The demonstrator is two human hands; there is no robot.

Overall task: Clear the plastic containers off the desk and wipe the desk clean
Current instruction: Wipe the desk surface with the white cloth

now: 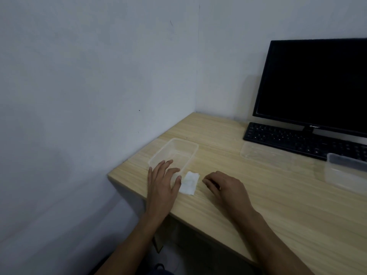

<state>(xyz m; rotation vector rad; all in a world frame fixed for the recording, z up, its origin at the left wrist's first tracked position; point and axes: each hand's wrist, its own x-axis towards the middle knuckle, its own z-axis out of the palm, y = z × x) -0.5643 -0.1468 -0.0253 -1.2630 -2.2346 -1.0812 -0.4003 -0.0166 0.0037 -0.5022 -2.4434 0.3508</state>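
Wooden desk (278, 195) in white corner; left hand (161, 183) spread on container (174, 153), right hand (224, 187) loosely curled.

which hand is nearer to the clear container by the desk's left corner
Left. The left hand reaches over the near end of the clear container, fingers spread. The right hand rests on the desk further right, beyond the white tissue.

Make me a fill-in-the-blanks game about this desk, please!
1. The left hand reaches over the clear ____ near the desk corner.
2. A white ____ lies between the two hands.
3. The monitor screen is ____.
4. The keyboard sits in front of the ____.

Missing words: container; tissue; black; monitor
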